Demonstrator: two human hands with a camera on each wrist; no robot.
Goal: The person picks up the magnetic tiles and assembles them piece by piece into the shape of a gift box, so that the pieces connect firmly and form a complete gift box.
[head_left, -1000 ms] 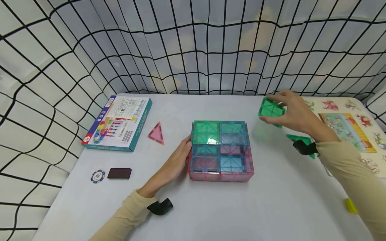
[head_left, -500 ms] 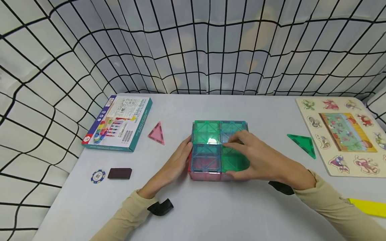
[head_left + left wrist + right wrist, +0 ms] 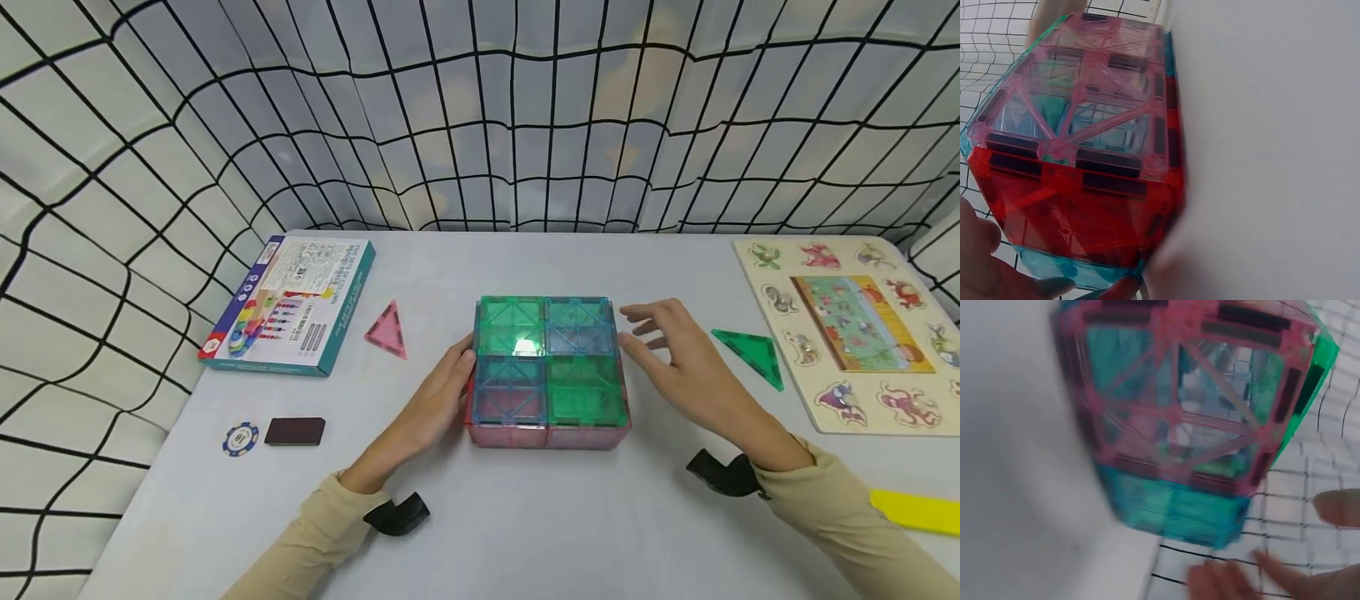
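A square box of see-through magnetic tiles (image 3: 547,437) stands on the table, with pink tiles along its front. Two green and two blue tiles make up its top, and a green square tile (image 3: 588,392) fills the front right corner. My left hand (image 3: 431,400) rests along the box's left side, thumb near the top edge. Seen from the left wrist, that side is red tile (image 3: 1072,212) with teal beyond. My right hand (image 3: 686,375) hovers beside the box's right side, fingers loosely bent, holding nothing. The right wrist view shows a pink tile (image 3: 1175,415) on the front, slightly blurred.
A pink triangle tile (image 3: 388,331) and a boxed set (image 3: 288,304) lie left, with a poker chip (image 3: 241,439) and a dark block (image 3: 295,432) nearer. A green triangle tile (image 3: 752,357), an animal puzzle board (image 3: 813,400) and a yellow piece (image 3: 915,510) lie right.
My right hand brought a green square tile from the right, set it on the box's front right top, released it and drew back rightward. My left hand stayed against the box.
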